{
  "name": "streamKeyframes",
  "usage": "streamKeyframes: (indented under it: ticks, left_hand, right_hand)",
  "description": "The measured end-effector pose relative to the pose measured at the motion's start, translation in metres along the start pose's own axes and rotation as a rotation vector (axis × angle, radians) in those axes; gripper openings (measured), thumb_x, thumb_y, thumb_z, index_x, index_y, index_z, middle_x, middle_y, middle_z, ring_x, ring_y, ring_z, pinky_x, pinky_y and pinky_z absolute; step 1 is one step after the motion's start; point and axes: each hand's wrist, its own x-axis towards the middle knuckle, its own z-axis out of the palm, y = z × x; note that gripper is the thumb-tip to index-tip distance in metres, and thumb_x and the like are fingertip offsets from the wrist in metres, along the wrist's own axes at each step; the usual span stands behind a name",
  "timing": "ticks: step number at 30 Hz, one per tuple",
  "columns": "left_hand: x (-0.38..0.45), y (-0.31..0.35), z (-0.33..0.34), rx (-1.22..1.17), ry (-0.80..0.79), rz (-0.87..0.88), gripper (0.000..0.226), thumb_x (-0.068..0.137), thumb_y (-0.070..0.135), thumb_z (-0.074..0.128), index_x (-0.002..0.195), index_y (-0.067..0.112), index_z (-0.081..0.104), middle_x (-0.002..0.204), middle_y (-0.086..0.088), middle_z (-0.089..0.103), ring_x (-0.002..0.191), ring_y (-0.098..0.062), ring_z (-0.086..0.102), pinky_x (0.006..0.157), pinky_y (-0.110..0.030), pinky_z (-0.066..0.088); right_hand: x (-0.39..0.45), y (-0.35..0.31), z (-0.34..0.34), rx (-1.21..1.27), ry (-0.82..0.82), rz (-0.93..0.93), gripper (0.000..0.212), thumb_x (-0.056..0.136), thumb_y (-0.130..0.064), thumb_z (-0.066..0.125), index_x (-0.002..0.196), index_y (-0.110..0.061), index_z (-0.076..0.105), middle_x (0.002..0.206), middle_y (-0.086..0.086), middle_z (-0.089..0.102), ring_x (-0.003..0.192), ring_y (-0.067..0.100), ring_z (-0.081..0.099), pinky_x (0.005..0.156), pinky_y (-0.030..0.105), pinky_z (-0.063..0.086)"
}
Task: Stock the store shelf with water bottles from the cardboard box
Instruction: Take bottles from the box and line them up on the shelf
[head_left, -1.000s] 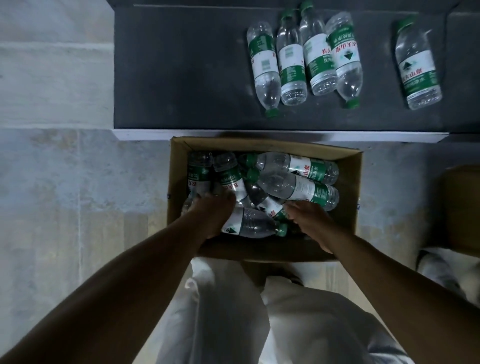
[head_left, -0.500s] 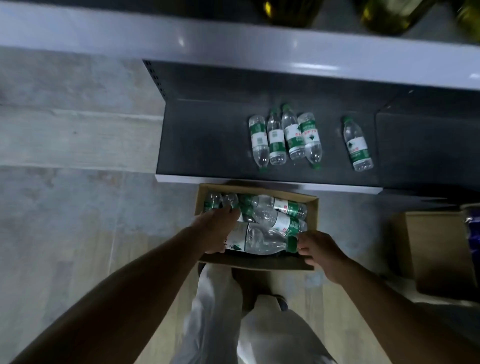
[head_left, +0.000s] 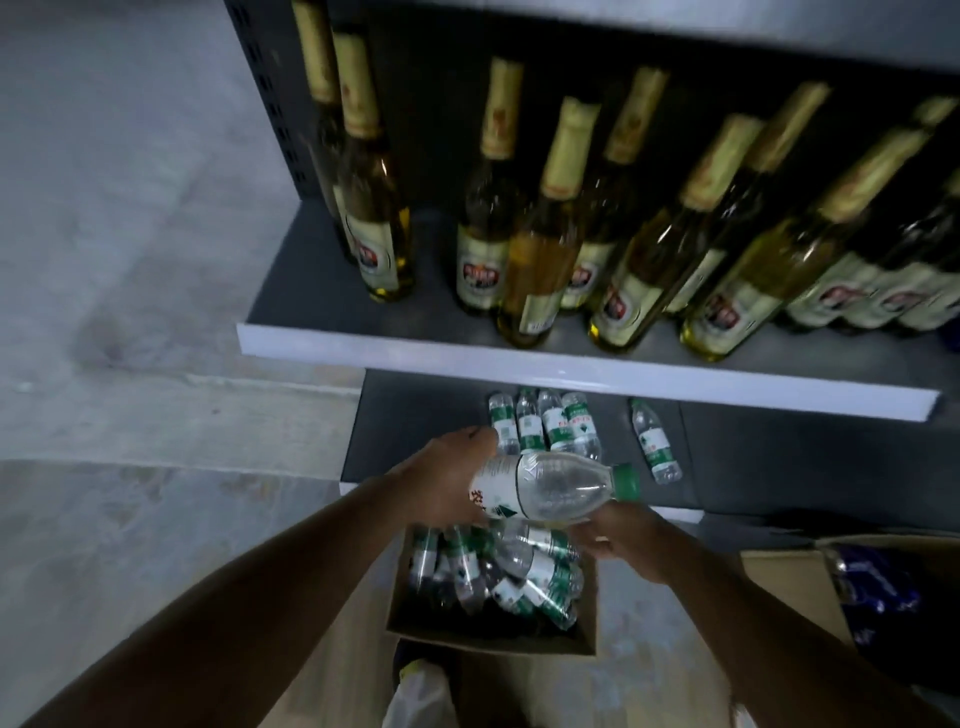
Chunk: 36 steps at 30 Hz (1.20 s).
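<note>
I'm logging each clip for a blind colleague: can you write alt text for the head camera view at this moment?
The left hand holds a water bottle sideways above an open cardboard box of more bottles, with the right hand at its cap end. Ahead, five water bottles lie flat on the dark bottom shelf; tall glass bottles stand on the shelf above.

Clear green-capped water bottle, horizontal, held

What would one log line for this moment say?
left hand: holds bottle | right hand: under bottle | above box
</note>
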Motion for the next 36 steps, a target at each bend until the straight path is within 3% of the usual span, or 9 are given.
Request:
streamKeyframes:
  ticks: [3, 8, 11, 14, 16, 20, 25, 30, 36]
  left_hand:
    - [-0.009, 0.020, -0.041, -0.022, 0.099, 0.024, 0.061, 0.064, 0.032, 0.084, 0.095, 0.028, 0.032, 0.093, 0.009, 0.040, 0.083, -0.008, 0.040, 0.054, -0.012, 0.026]
    - [-0.026, 0.049, -0.098, -0.110, 0.236, 0.048, 0.059, 0.060, 0.037, 0.085, 0.102, 0.028, 0.044, 0.101, 0.010, 0.054, 0.089, -0.007, 0.049, 0.064, -0.021, 0.035]
    - [-0.037, 0.069, -0.134, -0.160, 0.283, 0.088, 0.058, 0.058, 0.041, 0.085, 0.097, 0.033, 0.042, 0.092, 0.016, 0.053, 0.084, -0.005, 0.054, 0.061, -0.013, 0.038]
    - [-0.043, 0.089, -0.169, -0.215, 0.326, 0.110, 0.062, 0.056, 0.047, 0.084, 0.104, 0.031, 0.047, 0.103, 0.013, 0.063, 0.092, -0.005, 0.062, 0.075, -0.026, 0.054]
    - [-0.048, 0.102, -0.192, -0.274, 0.345, 0.115, 0.065, 0.055, 0.048, 0.083, 0.106, 0.031, 0.048, 0.108, 0.011, 0.065, 0.096, -0.005, 0.064, 0.082, -0.035, 0.057]
    - [-0.061, 0.121, -0.232, -0.469, 0.384, 0.177, 0.066, 0.051, 0.046, 0.084, 0.106, 0.024, 0.054, 0.108, 0.007, 0.069, 0.098, -0.005, 0.067, 0.083, -0.038, 0.058]
    - [-0.068, 0.141, -0.279, -0.602, 0.447, 0.227, 0.053, 0.060, 0.025, 0.088, 0.103, 0.021, 0.057, 0.104, 0.006, 0.071, 0.096, -0.007, 0.068, 0.084, -0.038, 0.057]
    - [-0.066, 0.157, -0.316, -0.686, 0.533, 0.259, 0.051, 0.064, 0.014, 0.087, 0.104, 0.013, 0.055, 0.108, 0.001, 0.069, 0.097, -0.012, 0.068, 0.085, -0.034, 0.057]
    - [-0.052, 0.161, -0.345, -0.692, 0.675, 0.246, 0.053, 0.059, 0.021, 0.090, 0.099, 0.017, 0.056, 0.100, 0.003, 0.070, 0.088, -0.006, 0.069, 0.077, -0.027, 0.057]
  right_hand:
    - [-0.023, -0.044, -0.005, 0.028, 0.003, -0.068, 0.018, 0.100, -0.011, 0.043, 0.102, -0.014, 0.061, 0.099, 0.004, 0.068, 0.085, 0.015, 0.065, 0.069, 0.027, 0.052]
    - [-0.064, -0.108, -0.012, -0.056, -0.084, -0.261, 0.015, 0.097, -0.024, 0.049, 0.103, -0.030, 0.062, 0.093, -0.013, 0.073, 0.089, 0.009, 0.070, 0.075, 0.029, 0.055]
    - [-0.086, -0.139, -0.019, -0.096, -0.118, -0.307, 0.020, 0.091, -0.015, 0.057, 0.105, -0.028, 0.063, 0.098, -0.009, 0.074, 0.095, 0.012, 0.069, 0.080, 0.033, 0.054]
    - [-0.105, -0.168, -0.025, -0.138, -0.127, -0.332, 0.034, 0.077, -0.003, 0.070, 0.105, -0.022, 0.067, 0.104, -0.005, 0.073, 0.100, 0.012, 0.068, 0.084, 0.033, 0.055]
    - [-0.117, -0.186, -0.028, -0.158, -0.127, -0.338, 0.029, 0.076, 0.000, 0.071, 0.103, -0.012, 0.069, 0.106, 0.000, 0.072, 0.102, 0.013, 0.067, 0.092, 0.036, 0.053]
    - [-0.146, -0.219, -0.031, -0.188, -0.201, -0.398, 0.031, 0.080, 0.006, 0.064, 0.091, -0.021, 0.074, 0.104, 0.000, 0.073, 0.105, 0.017, 0.067, 0.093, 0.036, 0.048]
    - [-0.181, -0.260, -0.039, -0.193, -0.282, -0.498, 0.043, 0.083, 0.009, 0.057, 0.110, -0.023, 0.069, 0.110, -0.003, 0.071, 0.105, 0.018, 0.065, 0.078, 0.027, 0.053]
    - [-0.213, -0.300, -0.045, -0.188, -0.370, -0.604, 0.046, 0.087, 0.003, 0.054, 0.123, -0.024, 0.059, 0.123, -0.001, 0.065, 0.120, 0.021, 0.057, 0.099, 0.037, 0.042]
    - [-0.232, -0.338, -0.035, -0.095, -0.327, -0.761, 0.065, 0.072, -0.006, 0.070, 0.132, -0.014, 0.048, 0.125, 0.001, 0.064, 0.118, 0.017, 0.059, 0.102, 0.034, 0.043]
